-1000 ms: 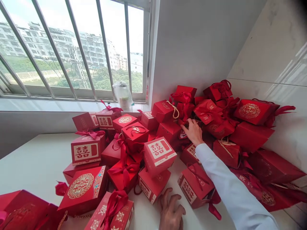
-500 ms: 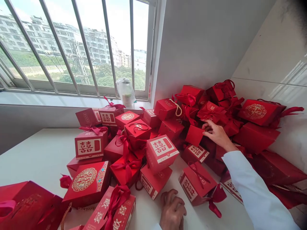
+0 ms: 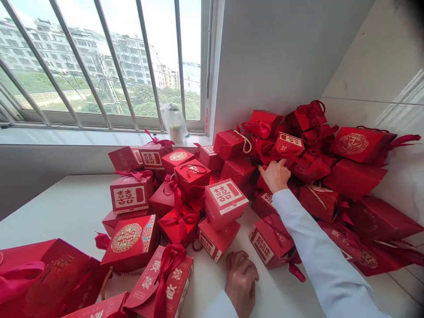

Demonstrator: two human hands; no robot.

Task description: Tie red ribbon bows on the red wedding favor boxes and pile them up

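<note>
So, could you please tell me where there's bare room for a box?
White tabletop is bare between the large red box and grey wall; a smaller patch lies between the left hand and right sleeve. Boxes crowd the right hand.

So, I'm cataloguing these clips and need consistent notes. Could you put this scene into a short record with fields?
Left hand: loosely curled over the white table, nothing visible in it
Right hand: among the red boxes of the right-hand pile; grip unclear
Boxes: many, some stacked, several with ribbons
Windowsill: container in a clear bag
Window bars: metal; buildings and greenery beyond
</note>
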